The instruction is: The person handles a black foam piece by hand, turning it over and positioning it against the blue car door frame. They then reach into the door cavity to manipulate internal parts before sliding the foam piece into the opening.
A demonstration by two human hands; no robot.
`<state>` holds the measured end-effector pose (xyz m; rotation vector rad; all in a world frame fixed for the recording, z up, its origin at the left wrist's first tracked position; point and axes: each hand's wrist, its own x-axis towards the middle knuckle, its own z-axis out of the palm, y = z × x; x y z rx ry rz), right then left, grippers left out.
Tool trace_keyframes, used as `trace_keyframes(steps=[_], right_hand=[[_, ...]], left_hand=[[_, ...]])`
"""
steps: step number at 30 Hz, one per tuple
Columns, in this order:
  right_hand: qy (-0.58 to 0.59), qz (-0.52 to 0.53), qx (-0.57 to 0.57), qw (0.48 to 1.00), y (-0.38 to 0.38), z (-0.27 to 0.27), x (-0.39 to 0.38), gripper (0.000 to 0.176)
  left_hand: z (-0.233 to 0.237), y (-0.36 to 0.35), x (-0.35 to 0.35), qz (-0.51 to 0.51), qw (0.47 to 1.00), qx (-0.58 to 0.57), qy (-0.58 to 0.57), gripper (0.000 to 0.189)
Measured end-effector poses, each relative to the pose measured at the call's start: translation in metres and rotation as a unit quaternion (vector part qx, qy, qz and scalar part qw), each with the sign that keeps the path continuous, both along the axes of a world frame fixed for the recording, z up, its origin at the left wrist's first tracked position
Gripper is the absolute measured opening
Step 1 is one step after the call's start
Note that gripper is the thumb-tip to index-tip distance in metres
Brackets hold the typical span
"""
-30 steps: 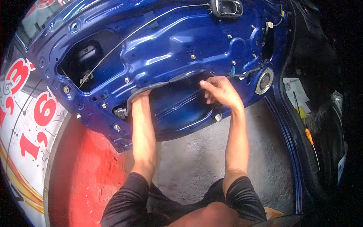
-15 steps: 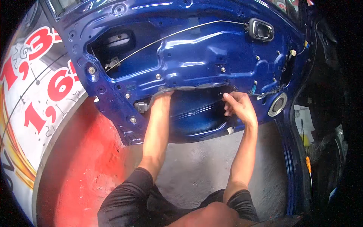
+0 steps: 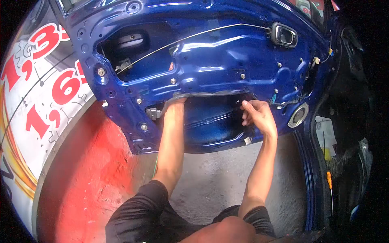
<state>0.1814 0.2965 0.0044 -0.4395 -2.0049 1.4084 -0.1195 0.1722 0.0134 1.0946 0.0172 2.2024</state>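
A blue car door (image 3: 210, 52) without its trim panel stands before me, its inner metal bare. My left hand (image 3: 176, 103) reaches up through the large lower opening, hidden behind the metal past the wrist. A bit of fingertip shows at the edge of the upper left opening. At the right end of the lower opening is my right hand (image 3: 259, 114), its fingers curled and the thumb against them; whatever they pinch is too small to make out. A small white spot lies just beyond the thumb. A grey window regulator motor or connector (image 3: 153, 114) sits left of my left wrist.
A thin cable (image 3: 194, 38) runs across the door to the inner handle (image 3: 284, 35). A round speaker-like ring (image 3: 298, 115) is at lower right. An orange-handled screwdriver (image 3: 329, 180) lies in the car's sill area. A printed banner (image 3: 52, 81) stands left, above red-painted floor (image 3: 89, 174).
A fingertip of my left hand now shows at the upper left opening. My right hand keeps nearly the same pose. The view has shifted slightly.
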Motion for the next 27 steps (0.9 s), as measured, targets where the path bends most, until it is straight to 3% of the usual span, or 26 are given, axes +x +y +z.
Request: trace_keyframes(steps=[8,11,14,27], right_hand=[[0.005,0.002,-0.003,1.0,-0.001,-0.002,-0.001,0.039],[0.011,0.002,-0.002,1.0,-0.001,-0.001,-0.002,0.038],[0.007,-0.004,-0.009,1.0,-0.001,-0.001,-0.002,0.038],[0.016,-0.001,-0.024,1.0,0.003,-0.004,-0.003,0.038]], left_hand=[[-0.003,-0.004,-0.004,-0.044,0.999,0.009,-0.003,0.035],[-0.01,-0.001,-0.006,-0.149,0.988,0.043,-0.006,0.035],[-0.004,-0.007,0.014,-0.062,0.989,-0.025,-0.129,0.032],[0.018,0.0,0.009,0.054,0.999,0.008,0.008,0.047]])
